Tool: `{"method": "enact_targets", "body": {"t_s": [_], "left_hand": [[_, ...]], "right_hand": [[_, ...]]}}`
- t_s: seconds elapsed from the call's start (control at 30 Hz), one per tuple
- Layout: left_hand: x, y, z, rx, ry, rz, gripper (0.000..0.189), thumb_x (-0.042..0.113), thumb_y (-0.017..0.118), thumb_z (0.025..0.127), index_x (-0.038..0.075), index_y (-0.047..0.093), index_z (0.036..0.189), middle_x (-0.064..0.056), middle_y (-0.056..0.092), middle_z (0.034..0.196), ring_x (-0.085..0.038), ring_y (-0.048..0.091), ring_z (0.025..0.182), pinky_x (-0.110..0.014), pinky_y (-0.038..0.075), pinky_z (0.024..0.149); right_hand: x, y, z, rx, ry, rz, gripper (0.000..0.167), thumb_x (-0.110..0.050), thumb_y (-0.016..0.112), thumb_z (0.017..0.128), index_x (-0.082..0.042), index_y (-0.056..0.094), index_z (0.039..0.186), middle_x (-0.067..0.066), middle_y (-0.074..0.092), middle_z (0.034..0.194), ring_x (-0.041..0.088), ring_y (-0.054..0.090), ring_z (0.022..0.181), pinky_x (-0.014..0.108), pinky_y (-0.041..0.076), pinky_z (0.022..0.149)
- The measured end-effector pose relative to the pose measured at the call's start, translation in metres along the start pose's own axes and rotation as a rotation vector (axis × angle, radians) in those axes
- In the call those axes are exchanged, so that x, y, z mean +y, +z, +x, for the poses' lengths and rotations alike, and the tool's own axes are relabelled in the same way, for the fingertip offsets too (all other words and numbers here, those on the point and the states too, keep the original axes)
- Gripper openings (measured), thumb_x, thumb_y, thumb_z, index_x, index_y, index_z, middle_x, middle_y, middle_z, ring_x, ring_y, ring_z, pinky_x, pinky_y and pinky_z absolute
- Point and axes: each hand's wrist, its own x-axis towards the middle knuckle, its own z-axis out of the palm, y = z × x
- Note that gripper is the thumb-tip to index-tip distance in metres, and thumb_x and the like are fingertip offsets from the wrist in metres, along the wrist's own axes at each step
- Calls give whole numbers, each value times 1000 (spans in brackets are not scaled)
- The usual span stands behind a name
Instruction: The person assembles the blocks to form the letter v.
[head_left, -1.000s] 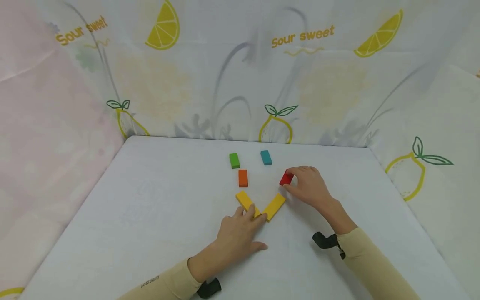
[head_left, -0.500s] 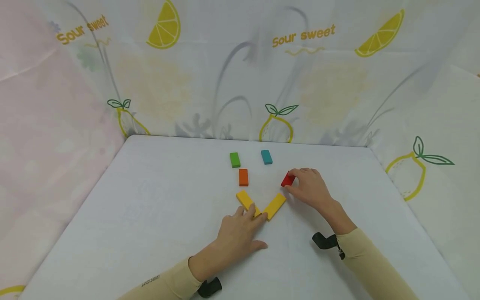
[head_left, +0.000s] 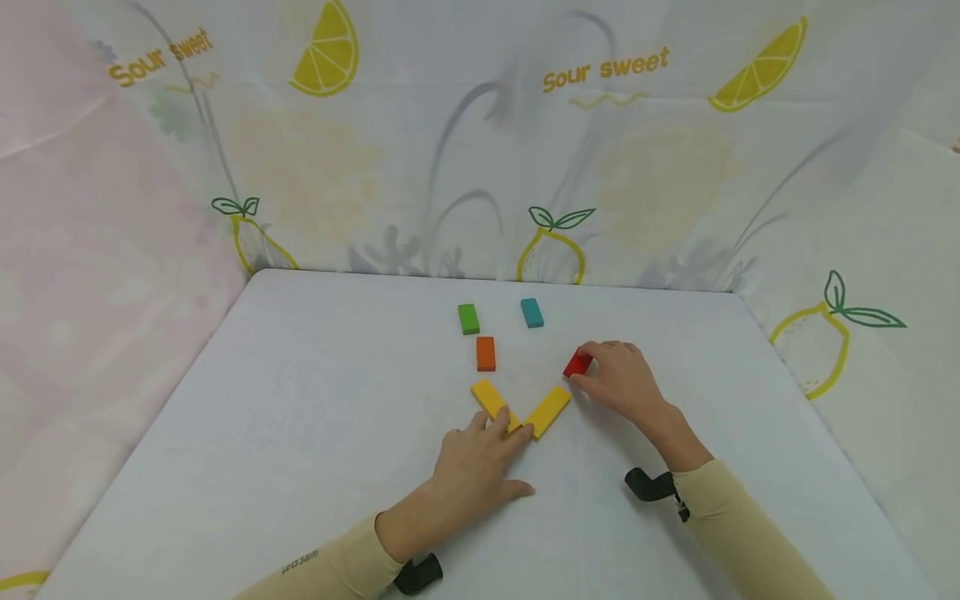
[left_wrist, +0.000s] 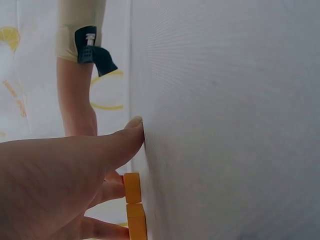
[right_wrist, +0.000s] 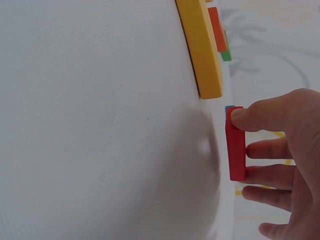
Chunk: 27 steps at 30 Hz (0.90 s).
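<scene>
My right hand (head_left: 622, 379) pinches a red block (head_left: 577, 363) between thumb and fingers. In the right wrist view the thumb lies on one end of that red block (right_wrist: 236, 147). Two yellow blocks, a left one (head_left: 488, 396) and a right one (head_left: 551, 408), lie in a V whose near ends meet. My left hand (head_left: 476, 467) rests with spread fingers on the near ends of both, its thumb held out to the side. In the left wrist view the fingertips touch the yellow blocks (left_wrist: 132, 188) at the table surface.
Beyond the V lie an orange block (head_left: 486, 354), a green block (head_left: 468, 319) and a blue block (head_left: 532, 313), all flat on the white table (head_left: 300, 400). A printed cloth (head_left: 420, 167) stands behind the table's far edge.
My right hand has shifted the red block slightly to the right and nearer to me. The left hand and the other blocks have stayed in place.
</scene>
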Motion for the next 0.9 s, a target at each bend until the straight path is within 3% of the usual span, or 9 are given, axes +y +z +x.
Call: {"method": "enact_targets", "body": {"t_s": [0.9], "left_hand": [[0,0,-1,21,-4,9,77,72,65,79,36,47,145,-5,51,148,-23,53,113,-31,49,58]], "right_hand": [[-3,6,-8,-22,18,3,39,-30,72,87,-6,67,117,12,71,107,33,61,105,58,41,105]]}}
